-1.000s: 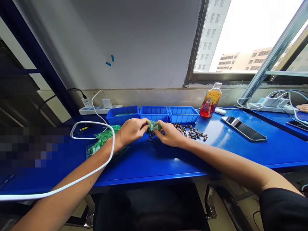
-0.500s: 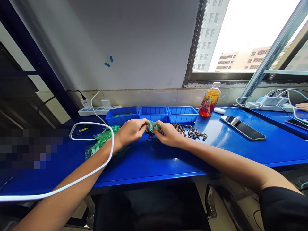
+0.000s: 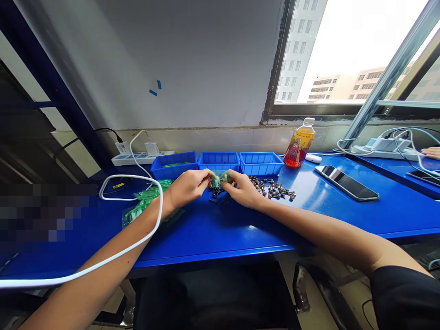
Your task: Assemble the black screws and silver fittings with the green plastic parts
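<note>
The left hand (image 3: 187, 188) and the right hand (image 3: 242, 189) are meeting over the glossy blue tabletop (image 3: 223, 229), and both are pinching a small green see-through plastic bag (image 3: 220, 178) between them. The fingertips of each hand are closing on an opposite end of the bag, so both grips are tight on it. Nothing else is showing in either hand. Whether anything is sitting inside the bag is too small to tell.

The bag is hanging just above the table, in front of the middle one of three open blue plastic bins (image 3: 220, 164) that are standing in a row by the wall. Right beneath the bag a small cluster of dark metal parts (image 3: 215, 192) is lying on the table. A larger scatter of dark metal screws (image 3: 273, 188) is spreading out just to the right of the right hand.

A heap of green plastic bags (image 3: 146, 204) is lying beside the left wrist, partly hidden by it. A thick white cable (image 3: 137, 176) is looping over the left forearm. Farther right, a clear plastic bottle of orange drink (image 3: 299, 144) is standing upright near the wall, and a black smartphone (image 3: 346, 182) is lying flat, well apart from the hands. At the far right edge another person's hand (image 3: 432, 153) is resting on a neighbouring table
</note>
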Demonstrator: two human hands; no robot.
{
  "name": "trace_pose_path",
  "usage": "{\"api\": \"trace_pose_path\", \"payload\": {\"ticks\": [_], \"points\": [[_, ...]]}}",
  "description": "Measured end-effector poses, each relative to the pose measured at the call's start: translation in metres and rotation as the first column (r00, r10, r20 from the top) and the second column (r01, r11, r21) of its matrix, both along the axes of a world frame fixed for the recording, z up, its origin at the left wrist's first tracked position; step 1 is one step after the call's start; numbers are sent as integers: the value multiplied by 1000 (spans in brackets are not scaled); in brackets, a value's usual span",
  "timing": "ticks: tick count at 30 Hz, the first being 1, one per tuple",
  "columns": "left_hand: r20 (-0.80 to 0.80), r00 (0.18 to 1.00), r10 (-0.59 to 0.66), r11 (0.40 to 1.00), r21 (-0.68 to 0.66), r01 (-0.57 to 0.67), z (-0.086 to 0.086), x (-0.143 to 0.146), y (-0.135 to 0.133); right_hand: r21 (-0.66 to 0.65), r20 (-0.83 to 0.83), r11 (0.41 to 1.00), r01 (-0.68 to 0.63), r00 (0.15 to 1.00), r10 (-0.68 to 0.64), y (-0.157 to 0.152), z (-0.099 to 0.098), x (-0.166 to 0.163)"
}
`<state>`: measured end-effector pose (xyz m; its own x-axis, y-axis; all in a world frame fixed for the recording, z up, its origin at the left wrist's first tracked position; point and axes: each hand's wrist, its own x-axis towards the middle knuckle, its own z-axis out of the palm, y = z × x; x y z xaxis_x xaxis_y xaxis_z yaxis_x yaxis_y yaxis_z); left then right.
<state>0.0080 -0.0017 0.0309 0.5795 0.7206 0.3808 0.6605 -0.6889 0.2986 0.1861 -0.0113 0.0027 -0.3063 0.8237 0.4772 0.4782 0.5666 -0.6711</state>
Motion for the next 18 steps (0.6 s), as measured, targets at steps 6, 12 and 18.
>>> {"api": "trace_pose_path", "payload": {"ticks": [6,12,18], "points": [[-1,1000,-24,999,-22,24,-1,1,0,-61,-127,997,-41,991,33,0,1,1],[-23,998,-55,998,-11,55,-2,2,-1,-88,-183,991,-98,980,80,-1,2,0],[-53,997,-49,999,0,49,-3,2,-2,-60,-126,990,-129,985,120,1,2,2]]}}
